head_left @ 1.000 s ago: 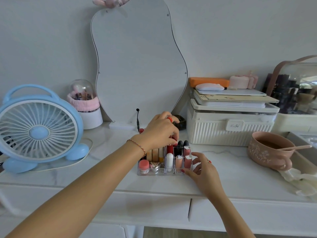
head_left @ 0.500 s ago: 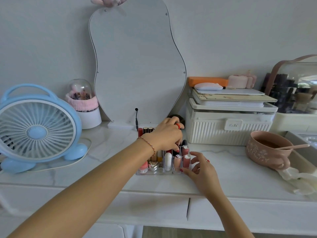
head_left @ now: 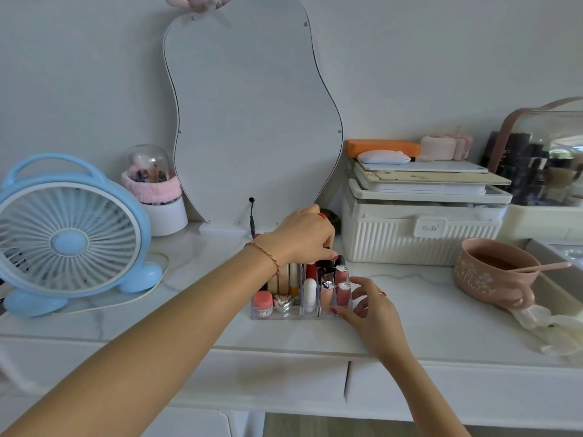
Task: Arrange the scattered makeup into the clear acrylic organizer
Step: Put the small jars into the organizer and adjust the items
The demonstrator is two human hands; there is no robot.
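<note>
**Organizer's almost full, tight squeeze**

The table (head_left: 410, 310) carries the clear acrylic organizer (head_left: 284, 314) front and centre, packed with upright tubes. Left hand (head_left: 304, 236) reaches over the back row, fingertips pinching a dark-capped tube (head_left: 328, 264). Right hand (head_left: 373, 307) rests spread against the organizer's front corner. Risk as I see it: that wrist bumps the neighbouring lipsticks and they topple domino-style.
</note>
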